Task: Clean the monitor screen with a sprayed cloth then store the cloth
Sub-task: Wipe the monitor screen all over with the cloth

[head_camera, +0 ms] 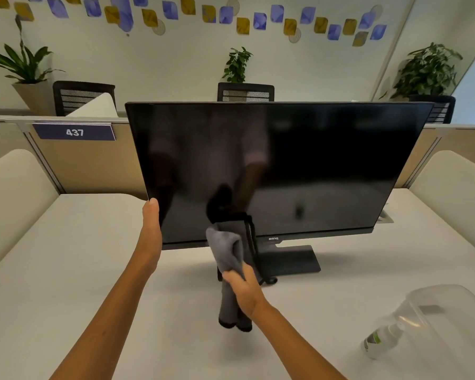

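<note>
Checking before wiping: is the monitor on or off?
Off, as far as shown: the monitor screen is uniformly black, with only dim reflections of the person's arm and the cloth.

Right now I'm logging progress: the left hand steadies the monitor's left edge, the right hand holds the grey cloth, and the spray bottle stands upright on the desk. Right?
Not quite. The head view shows the spray bottle lying on its side on the desk. The rest holds: left hand on the monitor edge, right hand holding the grey cloth.

Monitor [274,168] stands on desk [66,270]; spray bottle [381,338] lies right.
</note>
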A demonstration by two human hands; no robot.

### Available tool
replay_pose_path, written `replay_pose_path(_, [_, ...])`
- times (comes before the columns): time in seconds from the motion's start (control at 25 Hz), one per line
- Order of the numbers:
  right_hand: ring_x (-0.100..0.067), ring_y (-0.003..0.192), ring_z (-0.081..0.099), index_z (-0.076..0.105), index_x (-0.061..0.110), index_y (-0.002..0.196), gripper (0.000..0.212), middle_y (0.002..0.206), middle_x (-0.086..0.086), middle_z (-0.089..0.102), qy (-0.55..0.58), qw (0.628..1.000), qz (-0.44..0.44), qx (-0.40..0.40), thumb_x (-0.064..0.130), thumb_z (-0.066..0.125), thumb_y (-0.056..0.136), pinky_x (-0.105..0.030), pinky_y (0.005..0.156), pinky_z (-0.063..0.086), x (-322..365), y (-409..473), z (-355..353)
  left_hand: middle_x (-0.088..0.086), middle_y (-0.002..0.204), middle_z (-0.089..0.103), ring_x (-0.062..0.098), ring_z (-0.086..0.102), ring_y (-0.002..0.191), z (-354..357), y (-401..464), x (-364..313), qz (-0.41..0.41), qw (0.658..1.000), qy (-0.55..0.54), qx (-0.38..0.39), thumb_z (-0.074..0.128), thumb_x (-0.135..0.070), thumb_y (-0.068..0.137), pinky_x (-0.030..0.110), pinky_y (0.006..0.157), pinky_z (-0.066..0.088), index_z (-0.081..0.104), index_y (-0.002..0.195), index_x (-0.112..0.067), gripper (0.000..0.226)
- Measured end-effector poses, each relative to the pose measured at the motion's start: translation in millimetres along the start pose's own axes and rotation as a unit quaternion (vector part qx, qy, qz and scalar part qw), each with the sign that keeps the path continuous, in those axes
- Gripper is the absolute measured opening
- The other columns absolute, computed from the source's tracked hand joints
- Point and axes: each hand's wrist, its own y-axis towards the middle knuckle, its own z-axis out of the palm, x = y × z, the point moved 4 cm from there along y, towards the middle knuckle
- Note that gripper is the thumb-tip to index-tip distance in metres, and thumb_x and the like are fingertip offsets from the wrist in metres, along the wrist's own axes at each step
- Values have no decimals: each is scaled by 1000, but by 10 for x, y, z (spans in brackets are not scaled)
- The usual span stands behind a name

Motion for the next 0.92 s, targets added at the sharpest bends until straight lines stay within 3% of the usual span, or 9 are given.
replay_pose_path(0.04, [-20,99,57,55,23,113,31,104,-11,59,93,992,69,-57,29,54,82,-17,79,50,-20,-91,-115,-3,157,20,22,20,143,1,-3,-6,-4,1000,-2,0,15,-64,90,42,114,20,16,148,-32,67])
replay_pose_path(0.12, [-16,82,62,60,20,93,15,97,-9,62,228,950,118,-178,32,52,89,-24,68,51,-47,-213,-404,-2,157,18,22,19,143,5,-17,-20,-7,1000,3,-1,15,-63,91,42,114,19,15,149,-31,66])
replay_pose_path(0.24, [-25,73,72,65,13,96,30,86,-11,73,487,832,45,-261,36,51,84,-32,61,57,188,-314,-758,-3,158,13,22,15,144,32,-41,-45,-2,1000,13,-3,15,-60,92,42,114,17,10,149,-31,65])
replay_pose_path(0.4, [-17,85,70,63,17,99,30,92,-3,72,475,796,-52,-371,35,42,90,-26,67,55,544,-318,-1230,-2,158,12,22,13,144,50,-65,-80,-3,1000,9,-5,15,-57,94,41,114,16,8,150,-30,62])
replay_pose_path(0.52, [-21,102,60,57,14,110,29,105,-7,63,417,806,-77,-413,31,39,94,-28,85,48,746,-189,-1486,-3,158,11,22,13,144,49,-68,-90,-4,1000,7,-2,15,-57,94,40,114,16,8,150,-30,62])
replay_pose_path(0.68, [-25,108,54,44,11,127,44,112,-9,56,326,851,-83,-403,33,46,89,-24,82,46,1034,144,-1483,-3,159,8,23,11,145,12,-26,-58,-26,999,22,12,15,-58,94,42,114,15,4,149,-31,62])
replay_pose_path(0.8, [-25,130,41,30,8,142,85,140,-11,44,211,892,-87,-391,47,50,68,-38,106,37,1229,405,-1272,-2,157,16,22,17,144,-37,8,-25,-33,999,12,36,15,-58,94,41,114,18,10,149,-31,61])
replay_pose_path(0.84, [-24,138,29,17,15,149,97,151,-10,30,156,903,-87,-390,50,49,65,-44,113,27,1277,462,-1166,-3,157,19,21,20,143,-49,12,-20,-29,999,8,42,15,-57,95,39,113,19,13,149,-31,60])
replay_pose_path(0.92, [-18,144,8,0,42,147,93,159,5,10,33,914,-170,-367,46,46,67,-49,118,10,1421,532,-918,-3,154,25,20,25,141,-63,16,-24,-17,999,4,52,15,-55,96,33,109,23,17,147,-31,56])
